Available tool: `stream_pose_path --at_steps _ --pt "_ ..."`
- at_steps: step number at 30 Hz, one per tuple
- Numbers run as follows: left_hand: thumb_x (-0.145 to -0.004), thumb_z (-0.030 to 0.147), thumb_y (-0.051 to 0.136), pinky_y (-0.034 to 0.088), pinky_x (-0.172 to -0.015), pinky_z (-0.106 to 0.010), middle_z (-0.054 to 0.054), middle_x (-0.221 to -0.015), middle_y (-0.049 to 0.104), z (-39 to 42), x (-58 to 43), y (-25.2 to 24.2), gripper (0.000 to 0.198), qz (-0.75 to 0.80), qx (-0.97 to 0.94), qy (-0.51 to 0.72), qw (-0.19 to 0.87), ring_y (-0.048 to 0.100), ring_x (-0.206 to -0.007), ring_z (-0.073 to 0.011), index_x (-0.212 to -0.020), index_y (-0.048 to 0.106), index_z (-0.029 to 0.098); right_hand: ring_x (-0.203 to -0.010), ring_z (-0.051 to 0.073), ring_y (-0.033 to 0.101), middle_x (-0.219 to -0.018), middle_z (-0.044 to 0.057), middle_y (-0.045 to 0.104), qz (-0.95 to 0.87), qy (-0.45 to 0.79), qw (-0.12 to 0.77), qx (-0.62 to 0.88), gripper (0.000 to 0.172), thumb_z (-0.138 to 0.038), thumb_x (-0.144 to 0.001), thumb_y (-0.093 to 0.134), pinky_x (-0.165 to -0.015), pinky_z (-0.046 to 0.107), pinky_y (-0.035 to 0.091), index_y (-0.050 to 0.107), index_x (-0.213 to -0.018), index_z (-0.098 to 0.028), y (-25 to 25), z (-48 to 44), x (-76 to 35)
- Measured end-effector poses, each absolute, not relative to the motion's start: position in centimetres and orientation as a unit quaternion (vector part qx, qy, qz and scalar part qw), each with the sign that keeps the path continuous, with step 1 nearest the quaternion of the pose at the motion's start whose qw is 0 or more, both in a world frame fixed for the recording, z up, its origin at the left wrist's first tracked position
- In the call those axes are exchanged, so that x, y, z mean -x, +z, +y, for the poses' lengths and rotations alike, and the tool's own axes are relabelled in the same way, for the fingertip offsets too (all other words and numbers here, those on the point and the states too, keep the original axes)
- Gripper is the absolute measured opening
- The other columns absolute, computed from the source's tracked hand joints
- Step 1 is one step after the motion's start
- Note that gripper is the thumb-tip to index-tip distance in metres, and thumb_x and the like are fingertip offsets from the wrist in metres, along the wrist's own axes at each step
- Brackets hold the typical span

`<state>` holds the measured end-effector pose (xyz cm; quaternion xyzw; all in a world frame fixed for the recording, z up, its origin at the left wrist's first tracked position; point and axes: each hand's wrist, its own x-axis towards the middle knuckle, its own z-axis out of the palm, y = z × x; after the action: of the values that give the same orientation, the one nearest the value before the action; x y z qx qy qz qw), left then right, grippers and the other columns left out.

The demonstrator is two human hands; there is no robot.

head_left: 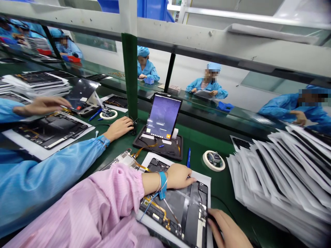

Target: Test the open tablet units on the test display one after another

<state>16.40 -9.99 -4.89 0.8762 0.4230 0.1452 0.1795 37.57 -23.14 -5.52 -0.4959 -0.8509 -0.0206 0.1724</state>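
Opened tablet [178, 199]: lies flat on paper sheet [209, 184] over green surface [200, 137]; paper probably guards casing. Left hand [179, 176]: across tablet's far part, fingers curled, likely steadying; grip hidden, cannot tell. Right hand [227, 227]: at tablet's right edge, fingers narrowly parted; cannot tell whether gripping. Lit screen [164, 115]: propped beyond tablet, presumably for easy viewing.

We see bright, diffuse indoor light, pale glare on the tablet screen [164, 113], stacked sheets [281, 182] smearing and stretching toward our right edge, distant co-workers [149, 70] soft
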Motion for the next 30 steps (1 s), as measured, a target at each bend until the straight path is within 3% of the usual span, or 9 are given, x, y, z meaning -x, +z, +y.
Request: stream_pose_path --at_steps 5,9,11,13,15,18,21,26,30 --pt "-0.086 0.052 0.044 0.041 -0.06 -0.028 -0.007 -0.082 0.069 -9.6 -16.2 -5.1 0.04 0.427 -0.872 0.145 0.19 0.064 -0.078 -0.0211 -0.081 0.066 0.019 -0.076 0.017 0.066 -0.086 0.004 0.066 -0.85 0.054 0.159 0.499 0.019 -0.026 -0.094 0.037 -0.063 0.025 0.055 0.054 -0.101 -0.024 -5.9 -22.6 -38.3" --pt "-0.086 0.052 0.044 0.042 -0.062 -0.029 -0.006 -0.084 0.068 -10.0 -16.4 -5.2 0.038 0.428 -0.871 0.141 0.195 0.062 -0.078 -0.0208 -0.084 0.064 0.019 -0.083 0.019 0.065 -0.093 0.005 0.066 -0.87 0.089 0.142 0.464 0.022 -0.033 -0.092 0.044 -0.07 0.028 0.055 0.058 -0.106 -0.025 -4.9 -22.4 -39.6" --pt "-0.086 0.049 0.047 0.042 -0.066 -0.03 -0.007 -0.089 0.066 -10.4 -16.4 -4.5 0.034 0.421 -0.877 0.156 0.171 0.06 -0.082 -0.0209 -0.087 0.061 0.018 -0.079 0.019 0.064 -0.084 0.005 0.064 -0.86 0.114 0.121 0.482 0.022 -0.036 -0.092 0.043 -0.067 0.028 0.054 0.061 -0.092 -0.024 -4.4 -22.3 -39.6" --pt "-0.086 0.044 0.049 0.042 -0.074 -0.032 -0.009 -0.097 0.063 -10.5 -15.8 -3.1 0.03 0.414 -0.885 0.184 0.109 0.056 -0.091 -0.0227 -0.092 0.059 0.016 -0.069 0.017 0.061 -0.071 0.004 0.059 -0.845 0.128 0.115 0.506 0.033 -0.037 -0.095 0.038 -0.06 0.026 0.051 0.056 -0.071 -0.022 -4.3 -22.1 -39.4" --pt "-0.087 0.042 0.047 0.041 -0.08 -0.035 -0.01 -0.098 0.06 -9.6 -13.9 -1.2 0.029 0.442 -0.871 0.21 0.049 0.053 -0.096 -0.0243 -0.093 0.057 0.015 -0.066 0.016 0.059 -0.068 0.003 0.056 -0.834 0.123 0.127 0.522 0.037 -0.037 -0.096 0.034 -0.059 0.025 0.05 0.051 -0.066 -0.022 -4.5 -21.8 -39.4" --pt "-0.089 0.04 0.043 0.041 -0.081 -0.036 -0.011 -0.096 0.059 -6.5 -8.7 0.8 0.03 0.589 -0.768 0.254 0.004 0.053 -0.095 -0.0247 -0.097 0.057 0.015 -0.08 0.019 0.061 -0.084 0.005 0.061 -0.825 0.079 0.16 0.537 0.029 -0.04 -0.095 0.038 -0.071 0.03 0.052 0.058 -0.083 -0.024 -5.1 -21.1 -40.3" --pt "-0.083 0.036 0.055 0.041 -0.082 -0.035 -0.014 -0.102 0.058 -2.9 -2.6 0.8 0.032 0.715 -0.655 0.245 -0.016 0.052 -0.099 -0.0261 -0.103 0.057 0.011 -0.092 0.023 0.061 -0.099 0.008 0.063 -0.818 0.022 0.18 0.547 0.03 -0.047 -0.091 0.043 -0.081 0.037 0.051 0.061 -0.096 -0.023 -5.5 -19.6 -41.8" --pt "-0.08 0.05 0.055 0.04 -0.077 -0.03 -0.006 -0.084 0.06 -0.2 1.8 -1.1 0.039 0.702 -0.677 0.216 0.045 0.052 -0.084 -0.0191 -0.084 0.062 0.012 -0.098 0.026 0.061 -0.107 0.01 0.062 -0.835 0.003 0.166 0.525 0.038 -0.052 -0.089 0.044 -0.084 0.042 0.052 0.065 -0.095 -0.021 -6.5 -16.4 -42.7" --pt "-0.082 0.048 0.056 0.04 -0.079 -0.031 -0.005 -0.085 0.06 -0.5 1.1 -1.0 0.033 0.71 -0.665 0.229 0.032 0.05 -0.085 -0.0187 -0.085 0.061 0.015 -0.102 0.027 0.058 -0.11 0.011 0.061 -0.832 -0.019 0.181 0.524 0.039 -0.051 -0.089 0.042 -0.087 0.046 0.05 0.064 -0.099 -0.02 -8.0 -15.4 -42.6"
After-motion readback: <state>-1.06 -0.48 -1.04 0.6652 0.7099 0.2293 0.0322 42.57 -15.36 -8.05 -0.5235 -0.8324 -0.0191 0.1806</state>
